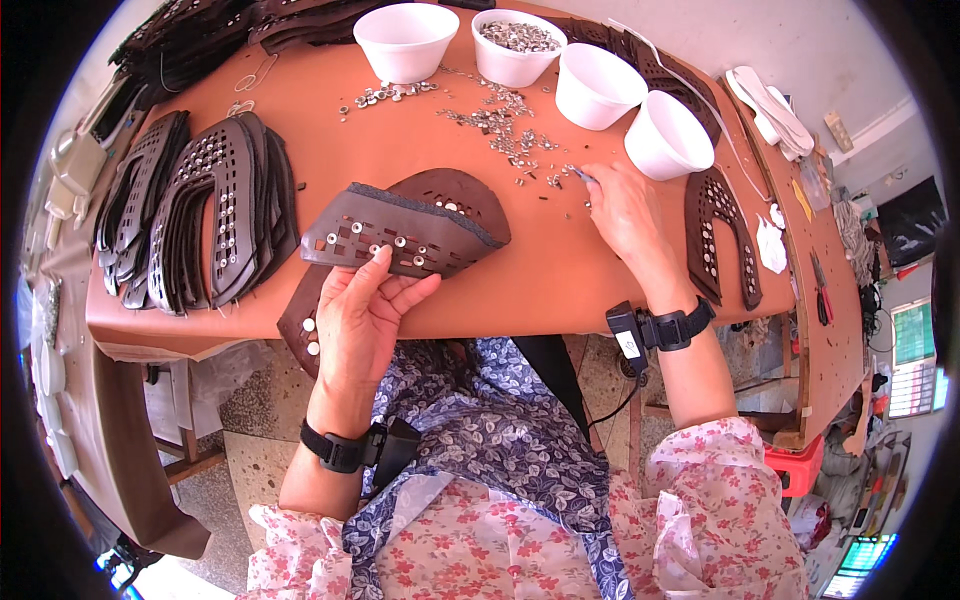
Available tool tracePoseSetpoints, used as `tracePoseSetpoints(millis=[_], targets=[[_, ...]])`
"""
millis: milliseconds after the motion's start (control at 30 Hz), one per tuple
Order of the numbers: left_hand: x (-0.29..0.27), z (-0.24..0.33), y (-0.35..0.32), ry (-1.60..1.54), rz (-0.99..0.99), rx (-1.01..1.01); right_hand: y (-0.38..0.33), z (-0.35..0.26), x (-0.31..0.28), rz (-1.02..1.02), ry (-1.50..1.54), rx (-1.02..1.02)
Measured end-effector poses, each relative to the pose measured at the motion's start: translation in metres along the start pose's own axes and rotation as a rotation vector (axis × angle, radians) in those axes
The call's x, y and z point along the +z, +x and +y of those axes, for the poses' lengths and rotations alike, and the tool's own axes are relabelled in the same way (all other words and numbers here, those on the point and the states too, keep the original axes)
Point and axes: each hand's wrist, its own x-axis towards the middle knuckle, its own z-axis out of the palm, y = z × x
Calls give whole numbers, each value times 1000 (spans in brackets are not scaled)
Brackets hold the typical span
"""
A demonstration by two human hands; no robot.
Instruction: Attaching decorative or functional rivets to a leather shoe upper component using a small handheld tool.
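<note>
While the left hand (358, 315) grips leather (455, 236), the right hand (625, 212) pinches a slim object (582, 174) near loose studs (514, 135) and bowls (655, 145).

No text is readable; the white label (629, 344) on the wrist device (621, 318) is indistinct.

The loose pale-pink sleeves (722, 478) are red-flowered, the navy cloth (478, 412) worn in front is patterned with whitish leaves, and black buckled wristbands (678, 329) carry black boxes (400, 448), one white-labelled.

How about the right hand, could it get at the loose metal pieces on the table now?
Probably yes: the right hand is close beside the loose metal pieces, with nothing tall between.
</note>
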Motion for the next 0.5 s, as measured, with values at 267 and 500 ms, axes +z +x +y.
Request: tracePoseSetpoints(millis=[267, 500], targets=[[0, -1, 0, -5, -7, 0, 3, 1, -1, -9, 0, -12], [1, -1, 0, 27, 9, 12, 5, -5, -8, -98, -10, -16]])
